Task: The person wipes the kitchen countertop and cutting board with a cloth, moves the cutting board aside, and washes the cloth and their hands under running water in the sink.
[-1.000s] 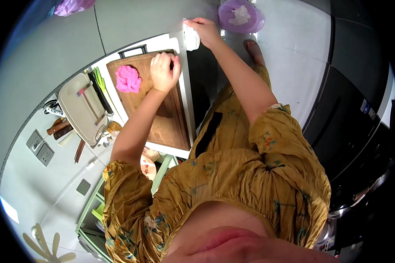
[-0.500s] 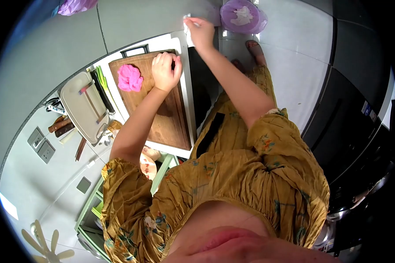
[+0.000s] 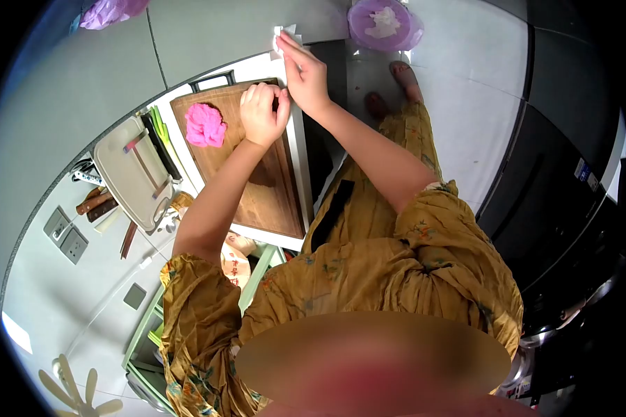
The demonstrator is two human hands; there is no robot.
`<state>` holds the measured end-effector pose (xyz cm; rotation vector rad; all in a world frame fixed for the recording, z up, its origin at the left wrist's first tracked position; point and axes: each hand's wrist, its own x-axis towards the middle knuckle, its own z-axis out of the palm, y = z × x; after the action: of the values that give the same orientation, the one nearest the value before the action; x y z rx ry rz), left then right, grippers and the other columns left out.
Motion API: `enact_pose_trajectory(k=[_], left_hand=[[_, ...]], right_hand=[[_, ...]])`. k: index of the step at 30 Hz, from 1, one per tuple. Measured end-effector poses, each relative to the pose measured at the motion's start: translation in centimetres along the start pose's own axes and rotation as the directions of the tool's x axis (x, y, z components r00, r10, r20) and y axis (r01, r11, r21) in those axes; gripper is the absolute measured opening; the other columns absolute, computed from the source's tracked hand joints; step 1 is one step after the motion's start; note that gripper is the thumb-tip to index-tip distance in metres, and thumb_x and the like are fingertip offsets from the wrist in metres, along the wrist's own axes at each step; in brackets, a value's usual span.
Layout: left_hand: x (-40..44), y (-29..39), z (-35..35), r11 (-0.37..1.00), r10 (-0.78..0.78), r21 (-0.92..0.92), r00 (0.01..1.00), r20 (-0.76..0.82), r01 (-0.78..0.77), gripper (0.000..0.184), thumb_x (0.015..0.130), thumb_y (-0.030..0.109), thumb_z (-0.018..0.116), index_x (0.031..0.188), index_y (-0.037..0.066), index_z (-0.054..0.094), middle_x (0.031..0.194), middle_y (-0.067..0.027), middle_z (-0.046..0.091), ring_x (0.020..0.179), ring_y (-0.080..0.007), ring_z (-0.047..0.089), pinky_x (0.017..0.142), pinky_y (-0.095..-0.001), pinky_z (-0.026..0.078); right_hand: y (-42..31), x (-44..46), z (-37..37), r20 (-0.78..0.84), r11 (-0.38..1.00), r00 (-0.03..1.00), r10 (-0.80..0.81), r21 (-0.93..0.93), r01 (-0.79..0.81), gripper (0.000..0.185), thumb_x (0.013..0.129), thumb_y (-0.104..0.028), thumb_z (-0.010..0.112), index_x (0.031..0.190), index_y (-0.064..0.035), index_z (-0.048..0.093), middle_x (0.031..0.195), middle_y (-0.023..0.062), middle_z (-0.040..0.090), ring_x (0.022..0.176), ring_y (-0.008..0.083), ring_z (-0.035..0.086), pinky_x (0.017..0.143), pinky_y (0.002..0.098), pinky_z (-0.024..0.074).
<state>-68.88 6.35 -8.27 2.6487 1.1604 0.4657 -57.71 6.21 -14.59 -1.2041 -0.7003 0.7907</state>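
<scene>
My left hand (image 3: 261,115) rests at the upper right corner of a wooden cutting board (image 3: 275,201), its fingers curled under; whatever they may hold is hidden. My right hand (image 3: 306,80) is just beside it, past the board's edge. Between its thumb and fingers is a crumpled white tissue (image 3: 279,43), held by the corner of the white worktop. A crumpled bright pink cloth (image 3: 205,125) lies on the board, left of my left hand and apart from it.
Green scallions (image 3: 161,128) and a beige folding board (image 3: 132,170) lie left of the cutting board. A lilac bin (image 3: 409,31) with white paper inside stands on the floor near my feet. A purple bag (image 3: 111,12) is at top left.
My right hand has moved left and closer to my left hand, bringing the white tissue over the worktop corner. My left hand and the pink cloth stay in place.
</scene>
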Motion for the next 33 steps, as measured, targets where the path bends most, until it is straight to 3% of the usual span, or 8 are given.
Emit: enact_pose_trajectory(k=[3, 5, 9, 11, 18, 21, 27, 33], left_hand=[[-0.1, 0.0, 0.0, 1.000, 0.002, 0.004, 1.000, 0.005, -0.002, 0.013, 0.080, 0.008, 0.066, 0.076, 0.007, 0.053, 0.070, -0.0086, 0.053, 0.066, -0.0294, 0.053, 0.061, -0.0392, 0.040], [0.0, -0.2, -0.1, 1.000, 0.002, 0.027, 1.000, 0.008, -0.003, 0.013, 0.079, 0.010, 0.065, 0.076, 0.008, 0.053, 0.070, -0.0070, 0.053, 0.066, -0.0282, 0.053, 0.061, -0.0390, 0.039], [-0.3, -0.4, 0.2, 1.000, -0.010, 0.011, 1.000, -0.014, 0.010, 0.012, 0.081, 0.011, 0.063, 0.077, 0.008, 0.053, 0.071, -0.0070, 0.054, 0.067, -0.0287, 0.053, 0.062, -0.0397, 0.040], [-0.6, -0.4, 0.2, 0.999, -0.043, 0.004, 0.999, -0.012, 0.043, 0.011, 0.084, 0.012, 0.061, 0.078, 0.008, 0.053, 0.072, -0.0083, 0.054, 0.068, -0.0302, 0.054, 0.063, -0.0408, 0.041], [-0.5, -0.3, 0.3, 0.999, -0.053, 0.009, 0.999, -0.012, 0.053, 0.012, 0.087, 0.014, 0.060, 0.079, 0.007, 0.053, 0.073, -0.0083, 0.055, 0.070, -0.0303, 0.054, 0.065, -0.0415, 0.041], [-0.5, -0.3, 0.2, 0.998, -0.062, 0.016, 0.998, 0.001, 0.062, 0.012, 0.087, 0.014, 0.059, 0.079, 0.008, 0.053, 0.073, -0.0081, 0.055, 0.070, -0.0297, 0.054, 0.065, -0.0413, 0.041], [-0.5, -0.4, 0.2, 0.999, -0.047, 0.011, 0.999, -0.001, 0.047, 0.013, 0.086, 0.016, 0.060, 0.077, 0.008, 0.053, 0.073, -0.0073, 0.055, 0.069, -0.0292, 0.054, 0.064, -0.0409, 0.041], [-0.3, -0.4, 0.2, 0.999, -0.042, 0.012, 0.999, 0.000, 0.042, 0.013, 0.086, 0.015, 0.060, 0.076, 0.009, 0.053, 0.072, -0.0070, 0.055, 0.070, -0.0287, 0.054, 0.064, -0.0402, 0.041]], right_hand=[[2.3, -0.5, -0.6, -0.006, 0.999, 0.999, 0.043, 0.028, -0.043, 0.030, 0.093, 0.001, 0.048, 0.119, 0.0011, 0.062, 0.129, 0.0186, 0.058, 0.120, 0.0236, 0.056, 0.100, 0.0298, 0.0439], [4.3, -0.5, -0.8, 0.001, 0.968, 0.977, 0.214, 0.132, -0.212, 0.033, 0.092, 0.003, 0.046, 0.123, 0.0020, 0.059, 0.134, 0.0176, 0.054, 0.125, 0.0229, 0.053, 0.103, 0.0289, 0.0401], [0.0, -4.0, -2.5, 0.170, 0.990, 0.984, -0.049, -0.124, 0.071, 0.036, 0.090, 0.006, 0.048, 0.123, -0.0016, 0.059, 0.131, 0.0190, 0.055, 0.125, 0.0288, 0.052, 0.100, 0.0308, 0.0430], [-1.1, -7.7, -3.8, 0.250, 0.988, 0.961, 0.121, -0.121, -0.093, 0.035, 0.090, 0.005, 0.050, 0.124, -0.0015, 0.059, 0.130, 0.0190, 0.056, 0.121, 0.0306, 0.055, 0.097, 0.0314, 0.0465], [0.0, -5.4, -2.1, 0.057, 0.983, 0.998, -0.006, -0.184, 0.017, 0.034, 0.087, 0.001, 0.059, 0.120, -0.0039, 0.062, 0.122, 0.0176, 0.061, 0.107, 0.0301, 0.063, 0.089, 0.0339, 0.0519], [-0.8, -8.1, -3.7, 0.156, 0.960, 0.984, 0.085, -0.276, -0.040, 0.029, 0.086, -0.002, 0.061, 0.115, -0.0053, 0.066, 0.115, 0.0152, 0.065, 0.102, 0.0280, 0.066, 0.087, 0.0334, 0.0526], [0.2, -3.8, -3.3, 0.096, 0.937, 0.994, -0.056, -0.337, 0.085, 0.018, 0.083, -0.007, 0.066, 0.100, -0.0078, 0.071, 0.098, 0.0104, 0.070, 0.089, 0.0256, 0.067, 0.077, 0.0319, 0.0537], [-0.7, -5.4, -3.6, 0.134, 0.946, 0.990, -0.042, -0.312, 0.082, 0.015, 0.081, -0.006, 0.063, 0.093, -0.0083, 0.071, 0.091, 0.0092, 0.069, 0.084, 0.0288, 0.065, 0.075, 0.0363, 0.0527]])
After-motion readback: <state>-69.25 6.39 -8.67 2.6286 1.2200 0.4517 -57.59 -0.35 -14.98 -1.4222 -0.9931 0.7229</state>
